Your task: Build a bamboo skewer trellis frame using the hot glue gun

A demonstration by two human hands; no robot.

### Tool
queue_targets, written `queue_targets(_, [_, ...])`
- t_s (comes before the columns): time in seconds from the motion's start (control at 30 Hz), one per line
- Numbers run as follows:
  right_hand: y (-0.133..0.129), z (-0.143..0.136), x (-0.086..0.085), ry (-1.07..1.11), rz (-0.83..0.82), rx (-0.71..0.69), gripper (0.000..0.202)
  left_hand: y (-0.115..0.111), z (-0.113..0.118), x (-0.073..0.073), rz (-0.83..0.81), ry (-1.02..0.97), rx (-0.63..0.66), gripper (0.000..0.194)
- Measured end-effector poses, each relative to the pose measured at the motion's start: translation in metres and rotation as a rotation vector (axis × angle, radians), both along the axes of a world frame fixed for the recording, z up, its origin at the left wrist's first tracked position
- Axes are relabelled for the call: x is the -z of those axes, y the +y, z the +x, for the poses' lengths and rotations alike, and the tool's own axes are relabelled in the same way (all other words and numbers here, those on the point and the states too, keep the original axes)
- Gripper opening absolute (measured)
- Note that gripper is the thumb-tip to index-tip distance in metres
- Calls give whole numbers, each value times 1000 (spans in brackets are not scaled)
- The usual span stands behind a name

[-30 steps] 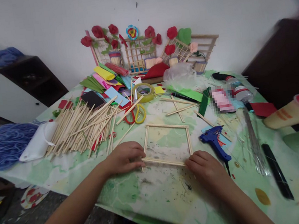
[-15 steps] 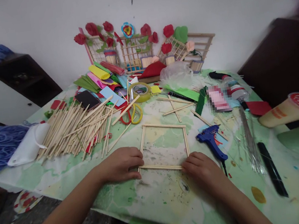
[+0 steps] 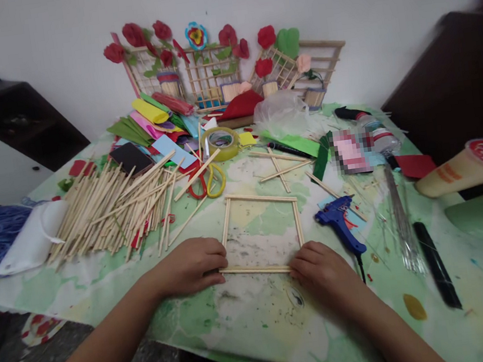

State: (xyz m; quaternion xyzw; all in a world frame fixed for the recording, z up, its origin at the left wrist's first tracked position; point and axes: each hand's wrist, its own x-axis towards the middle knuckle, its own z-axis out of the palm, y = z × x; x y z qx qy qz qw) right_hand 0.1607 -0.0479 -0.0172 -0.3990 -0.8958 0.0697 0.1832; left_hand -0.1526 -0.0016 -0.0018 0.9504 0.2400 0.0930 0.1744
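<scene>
A square frame of light wooden sticks point(image 3: 260, 198) lies flat on the table in front of me. At its near left corner, my left hand point(image 3: 195, 265) pinches the sticks between thumb and fingers. My right hand point(image 3: 317, 266) has its curled fingers closed on the near right corner, hiding the joint there. To the right of the frame, a blue hot glue gun point(image 3: 340, 224) lies on its side. Several loose sticks point(image 3: 279, 167) are crossed beyond the frame. Scissors point(image 3: 206, 184) with red and yellow handles rest near its far left corner.
A big heap of wooden sticks point(image 3: 107, 210) covers the left of the table. Behind it are coloured paper point(image 3: 150, 110) and a tape roll point(image 3: 222, 143). Stick trellises with paper flowers point(image 3: 214, 77) lean on the wall. A drink cup point(image 3: 458, 173) and wires point(image 3: 403, 225) are at right.
My view has shifted slightly, so the table things sit a little higher and further left. Both hands stay at the same corners of the stick frame.
</scene>
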Motion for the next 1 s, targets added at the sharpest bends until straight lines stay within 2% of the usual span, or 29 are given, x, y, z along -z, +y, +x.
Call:
queue_targets(0.3, [3, 17, -21, 16, -72, 80, 20, 0, -3, 3, -16, 10, 6, 19])
queue_targets(0.47, [4, 26, -29, -59, -173, 1, 17, 1, -3, 5, -19, 46, 6, 18])
queue_targets(1.0, [3, 25, -30, -140, -273, -9, 18, 1, -3, 2, -44, 56, -10, 18])
